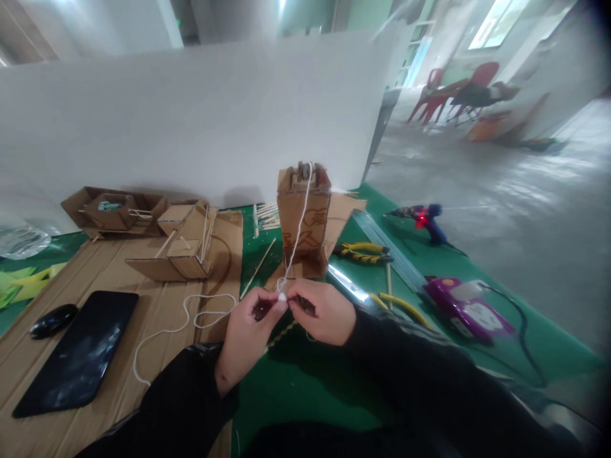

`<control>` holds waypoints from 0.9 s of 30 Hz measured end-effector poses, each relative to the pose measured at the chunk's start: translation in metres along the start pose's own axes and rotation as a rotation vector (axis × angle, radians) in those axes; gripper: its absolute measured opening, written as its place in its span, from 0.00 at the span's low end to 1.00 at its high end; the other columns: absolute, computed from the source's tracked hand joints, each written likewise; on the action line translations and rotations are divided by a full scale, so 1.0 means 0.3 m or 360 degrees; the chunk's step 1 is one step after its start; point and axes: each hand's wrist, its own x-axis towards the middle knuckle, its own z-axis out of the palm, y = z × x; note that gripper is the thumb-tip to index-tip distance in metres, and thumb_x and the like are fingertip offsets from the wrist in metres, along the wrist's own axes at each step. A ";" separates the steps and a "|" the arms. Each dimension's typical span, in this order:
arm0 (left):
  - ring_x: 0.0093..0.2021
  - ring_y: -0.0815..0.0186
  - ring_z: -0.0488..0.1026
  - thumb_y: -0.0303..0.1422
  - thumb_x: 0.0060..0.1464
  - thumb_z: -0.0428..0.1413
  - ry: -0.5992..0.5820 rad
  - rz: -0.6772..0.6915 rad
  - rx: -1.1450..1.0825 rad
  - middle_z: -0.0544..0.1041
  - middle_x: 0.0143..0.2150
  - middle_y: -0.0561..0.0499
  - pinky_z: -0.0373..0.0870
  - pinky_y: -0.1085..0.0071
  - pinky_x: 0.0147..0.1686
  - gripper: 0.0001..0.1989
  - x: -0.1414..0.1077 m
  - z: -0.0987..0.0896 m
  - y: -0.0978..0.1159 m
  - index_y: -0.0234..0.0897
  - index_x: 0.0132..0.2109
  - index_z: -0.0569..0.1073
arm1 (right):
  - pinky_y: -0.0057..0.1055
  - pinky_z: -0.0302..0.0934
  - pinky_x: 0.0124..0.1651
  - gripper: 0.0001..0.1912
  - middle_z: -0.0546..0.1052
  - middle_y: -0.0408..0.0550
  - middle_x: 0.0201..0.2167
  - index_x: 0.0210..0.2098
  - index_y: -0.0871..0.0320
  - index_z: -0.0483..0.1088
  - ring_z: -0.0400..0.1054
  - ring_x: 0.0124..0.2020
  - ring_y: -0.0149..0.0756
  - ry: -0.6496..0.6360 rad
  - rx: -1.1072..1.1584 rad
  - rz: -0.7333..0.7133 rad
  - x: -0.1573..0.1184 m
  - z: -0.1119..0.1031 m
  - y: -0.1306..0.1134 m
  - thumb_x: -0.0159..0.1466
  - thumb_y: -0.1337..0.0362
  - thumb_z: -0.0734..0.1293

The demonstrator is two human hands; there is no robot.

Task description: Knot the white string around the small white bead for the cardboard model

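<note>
My left hand (251, 327) and my right hand (324, 310) meet low in the middle of the view, fingertips pinched at a small white piece (282, 297) on a white string (300, 229). From there the string runs up the front of a tall cardboard tower (303, 219) and over the wheel at its top. More white cord (165, 331) lies in loops left of my left hand. The exact hold of my right fingertips is too small to make out.
Cardboard models (188, 245) and a black tablet (79, 353) with a mouse (53, 320) lie left. Yellow-black pliers (365, 252), a glue gun (422, 219), clear sticks (389, 248) and a purple power strip (465, 310) are right. A white panel (191, 121) stands behind.
</note>
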 end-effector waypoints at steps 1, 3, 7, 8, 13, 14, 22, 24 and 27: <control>0.34 0.64 0.74 0.38 0.53 0.59 0.0014 0.0012 0.0035 0.78 0.34 0.50 0.69 0.70 0.35 0.09 0.000 -0.001 0.003 0.37 0.36 0.74 | 0.25 0.54 0.27 0.04 0.70 0.43 0.25 0.31 0.58 0.67 0.61 0.22 0.29 -0.0004 0.0003 -0.0008 -0.001 0.000 0.000 0.60 0.72 0.62; 0.35 0.63 0.74 0.38 0.52 0.60 0.0057 0.0051 0.0091 0.78 0.35 0.50 0.69 0.70 0.36 0.08 -0.001 -0.004 0.010 0.38 0.35 0.74 | 0.25 0.55 0.27 0.05 0.71 0.43 0.25 0.32 0.58 0.67 0.61 0.23 0.29 -0.0005 0.0018 -0.0031 -0.002 0.001 0.000 0.60 0.72 0.62; 0.40 0.60 0.75 0.36 0.53 0.59 0.0066 0.0110 0.0033 0.79 0.39 0.48 0.69 0.68 0.40 0.06 -0.004 -0.005 0.021 0.39 0.37 0.74 | 0.25 0.56 0.27 0.05 0.71 0.44 0.26 0.32 0.59 0.67 0.62 0.23 0.29 -0.0004 0.0064 -0.0060 -0.003 0.003 -0.001 0.60 0.73 0.61; 0.41 0.60 0.75 0.35 0.53 0.59 0.0056 0.0117 0.0011 0.79 0.39 0.48 0.69 0.67 0.41 0.06 -0.005 -0.004 0.022 0.39 0.37 0.74 | 0.25 0.56 0.27 0.05 0.72 0.45 0.26 0.32 0.59 0.68 0.62 0.23 0.29 -0.0006 0.0077 -0.0062 -0.003 0.004 -0.002 0.60 0.73 0.61; 0.40 0.60 0.75 0.33 0.52 0.60 0.0086 0.0156 -0.0035 0.78 0.37 0.48 0.69 0.67 0.42 0.05 -0.005 -0.002 0.015 0.38 0.37 0.74 | 0.25 0.57 0.28 0.05 0.72 0.44 0.26 0.33 0.59 0.68 0.63 0.24 0.30 0.0002 0.0109 -0.0059 -0.005 0.005 -0.007 0.60 0.73 0.62; 0.39 0.61 0.75 0.33 0.52 0.60 0.0088 0.0158 -0.0042 0.78 0.37 0.48 0.69 0.67 0.41 0.05 -0.004 -0.003 0.014 0.38 0.37 0.74 | 0.25 0.57 0.28 0.05 0.71 0.44 0.26 0.32 0.58 0.68 0.62 0.23 0.29 0.0003 0.0102 -0.0054 -0.004 0.004 -0.008 0.60 0.73 0.62; 0.36 0.63 0.74 0.33 0.51 0.60 0.0101 0.0187 -0.0066 0.78 0.35 0.50 0.68 0.69 0.39 0.06 0.003 -0.012 0.009 0.39 0.38 0.75 | 0.25 0.57 0.27 0.04 0.71 0.43 0.25 0.32 0.59 0.68 0.62 0.23 0.28 -0.0038 0.0051 -0.0067 -0.003 -0.006 -0.012 0.60 0.72 0.63; 0.36 0.62 0.74 0.33 0.51 0.60 0.0098 0.0161 -0.0074 0.79 0.36 0.49 0.69 0.69 0.39 0.07 0.006 -0.013 0.010 0.39 0.39 0.76 | 0.25 0.57 0.28 0.04 0.72 0.44 0.26 0.32 0.58 0.68 0.62 0.23 0.29 -0.0030 0.0040 -0.0084 -0.004 -0.012 -0.014 0.61 0.71 0.63; 0.38 0.60 0.75 0.34 0.52 0.60 0.0024 0.0102 -0.0084 0.80 0.38 0.47 0.69 0.68 0.39 0.08 0.006 -0.014 0.014 0.38 0.40 0.77 | 0.25 0.58 0.29 0.03 0.73 0.45 0.28 0.33 0.58 0.68 0.64 0.24 0.29 -0.0014 0.0014 -0.0136 -0.004 -0.025 -0.015 0.61 0.70 0.63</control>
